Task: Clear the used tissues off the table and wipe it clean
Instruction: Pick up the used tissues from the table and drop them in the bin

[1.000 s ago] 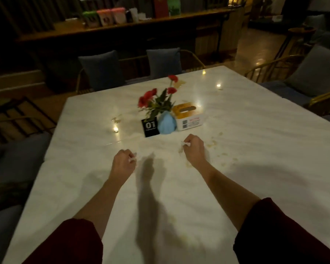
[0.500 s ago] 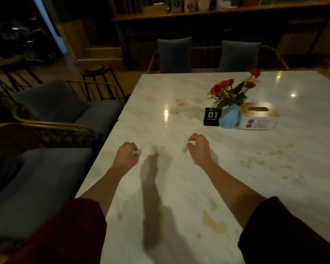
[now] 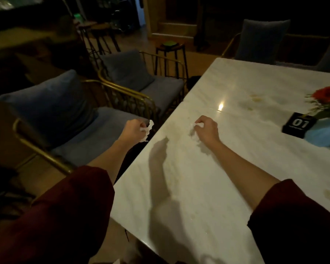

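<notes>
Head view: the left hand (image 3: 134, 130) is past the edge of the bench (image 3: 198, 187), fingers closed around a crumpled tissue (image 3: 148, 127). The right hand (image 3: 207, 129) is over the bench, fingers pinched on a second tissue (image 3: 192, 130). No loose tissues show on the visible surface, so gathering seems nearly done. Brownish stains (image 3: 255, 98) remain near the number sign (image 3: 298, 124), so wiping is still ahead.
</notes>
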